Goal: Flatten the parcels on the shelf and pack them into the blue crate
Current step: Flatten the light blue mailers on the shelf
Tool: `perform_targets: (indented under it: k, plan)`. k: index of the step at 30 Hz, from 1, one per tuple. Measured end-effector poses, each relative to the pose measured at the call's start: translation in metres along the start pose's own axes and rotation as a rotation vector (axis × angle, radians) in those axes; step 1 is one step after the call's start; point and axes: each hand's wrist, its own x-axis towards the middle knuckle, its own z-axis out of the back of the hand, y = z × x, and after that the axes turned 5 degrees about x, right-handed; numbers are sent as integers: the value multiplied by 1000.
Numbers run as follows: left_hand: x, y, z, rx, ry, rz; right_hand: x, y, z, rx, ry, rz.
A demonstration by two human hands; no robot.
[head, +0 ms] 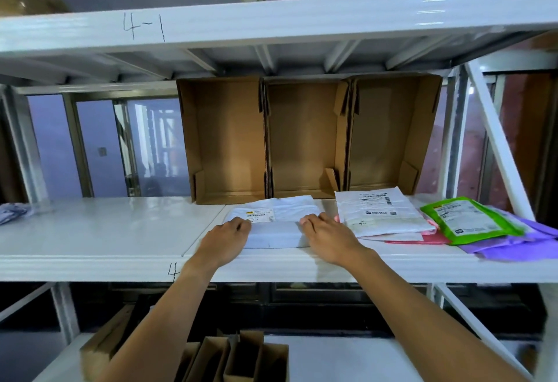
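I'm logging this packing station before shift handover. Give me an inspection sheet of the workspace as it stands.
Surface: white shelf, glossy, with "4" written on its front edge.
Job's things: pale parcel between both hands; labelled white parcel, pink parcel, green parcel and purple parcel overlap to its right; blue crate not in view.
Clutter: three open cardboard boxes on their sides at the back; bluish item at far left.
Hands: left hand and right hand hold the pale parcel's side edges, fingers curled.
Cables: nothing seen.
Surroundings: upper shelf marked 4-1; cardboard dividers on the shelf below.
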Motion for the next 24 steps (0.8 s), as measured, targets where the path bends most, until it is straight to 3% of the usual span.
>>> perform_targets:
  k: [2,4,5,11,19,24]
  plan:
    - [-5,-1,3,99,29,-51,-5,-1,4,38,48,11]
    - [-10,-4,9,187,162,-86,-10,0,7,78,52,6]
    - [-10,-4,10,143,194,-67,-12,1,9,80,55,0]
    - [-16,-3,13,216,205,41,-31,11,21,102,91,-67]
    - [-35,-6,22,395,228,-65,-28,7,13,314,47,-154]
    - [-27,9,26,207,281,11,-29,8,21,339,47,-175]
